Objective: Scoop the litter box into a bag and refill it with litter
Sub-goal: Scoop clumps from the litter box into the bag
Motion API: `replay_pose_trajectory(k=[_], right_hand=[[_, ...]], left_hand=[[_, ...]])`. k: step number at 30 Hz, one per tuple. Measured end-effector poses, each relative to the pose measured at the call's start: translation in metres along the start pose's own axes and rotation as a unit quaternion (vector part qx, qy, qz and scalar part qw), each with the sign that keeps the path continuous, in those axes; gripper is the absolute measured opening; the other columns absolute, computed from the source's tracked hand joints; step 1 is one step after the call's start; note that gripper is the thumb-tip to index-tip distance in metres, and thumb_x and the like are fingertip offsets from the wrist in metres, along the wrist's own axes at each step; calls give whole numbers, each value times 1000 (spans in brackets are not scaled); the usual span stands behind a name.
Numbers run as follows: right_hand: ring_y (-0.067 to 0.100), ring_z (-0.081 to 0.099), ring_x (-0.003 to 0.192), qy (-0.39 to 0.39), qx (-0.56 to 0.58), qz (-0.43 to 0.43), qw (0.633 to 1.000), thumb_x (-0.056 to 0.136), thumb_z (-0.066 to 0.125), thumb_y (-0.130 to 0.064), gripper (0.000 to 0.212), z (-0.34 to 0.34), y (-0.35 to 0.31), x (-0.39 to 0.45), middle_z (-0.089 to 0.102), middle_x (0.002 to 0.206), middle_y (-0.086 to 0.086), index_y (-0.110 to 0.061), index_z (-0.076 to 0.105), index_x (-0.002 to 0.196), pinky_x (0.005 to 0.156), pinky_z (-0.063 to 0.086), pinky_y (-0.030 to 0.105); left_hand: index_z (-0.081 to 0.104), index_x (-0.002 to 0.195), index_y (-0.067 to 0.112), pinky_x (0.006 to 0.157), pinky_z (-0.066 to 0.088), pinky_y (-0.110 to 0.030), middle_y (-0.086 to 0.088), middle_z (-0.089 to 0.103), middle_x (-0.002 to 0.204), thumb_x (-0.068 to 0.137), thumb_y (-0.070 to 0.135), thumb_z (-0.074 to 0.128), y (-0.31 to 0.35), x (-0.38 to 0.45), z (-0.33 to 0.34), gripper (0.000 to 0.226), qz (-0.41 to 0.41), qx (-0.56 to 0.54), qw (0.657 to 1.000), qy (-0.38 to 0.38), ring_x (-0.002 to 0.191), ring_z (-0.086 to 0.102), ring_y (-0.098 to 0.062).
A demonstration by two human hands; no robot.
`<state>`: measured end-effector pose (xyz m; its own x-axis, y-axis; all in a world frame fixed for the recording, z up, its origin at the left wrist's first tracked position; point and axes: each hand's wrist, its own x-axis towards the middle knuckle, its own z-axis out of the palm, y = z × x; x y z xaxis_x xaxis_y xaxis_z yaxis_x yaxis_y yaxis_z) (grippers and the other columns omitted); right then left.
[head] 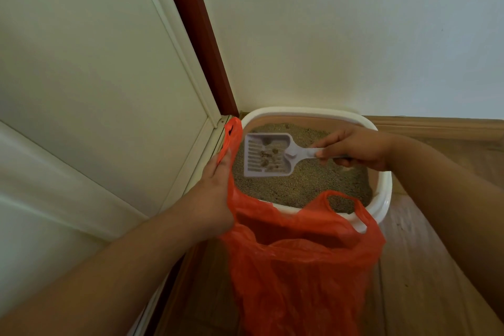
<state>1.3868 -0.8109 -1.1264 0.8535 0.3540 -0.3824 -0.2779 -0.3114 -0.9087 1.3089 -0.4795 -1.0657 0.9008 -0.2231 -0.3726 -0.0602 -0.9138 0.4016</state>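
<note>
The litter box (381,194) sits on the floor (425,267) in the corner, against the wall (341,35) and beside the door (95,76), with a bed of litter (313,183) inside. An orange bag (300,267) hangs in front of it, its near handle draped over the box rim. The left hand (215,185) grips the bag's other handle, holding the mouth only partly open. The right hand (357,148) pinches the handle of the scoop (268,155), which hovers level over the litter with a few clumps (268,157) in its tray. The likely risk is the carry across: a tilt could drop clumps onto the rim or floor, and the slack, narrow mouth may catch the scoop's edge or fold shut.
</note>
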Motion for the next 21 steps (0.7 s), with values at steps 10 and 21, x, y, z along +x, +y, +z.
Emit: replay_pose_trajectory(k=[10,21], right_hand=[[5,48,55,-126,-291,-23,948,88,78,-20,18,22,-41,-8,72,72,-7,-28,82,105,56,39,24],[1,69,82,-129,-467,-74,872,88,75,-32,22,55,-83,-12,78,89,-12,-37,79,109,74,51,22]], left_hand=[[-39,144,52,86,61,-31,27,-27,159,67,14,95,-10,1,4,159,29,27,999,-4,144,34,-22],[-35,148,48,87,61,-33,31,-21,156,70,4,87,-12,3,6,151,38,36,999,7,144,35,-23]])
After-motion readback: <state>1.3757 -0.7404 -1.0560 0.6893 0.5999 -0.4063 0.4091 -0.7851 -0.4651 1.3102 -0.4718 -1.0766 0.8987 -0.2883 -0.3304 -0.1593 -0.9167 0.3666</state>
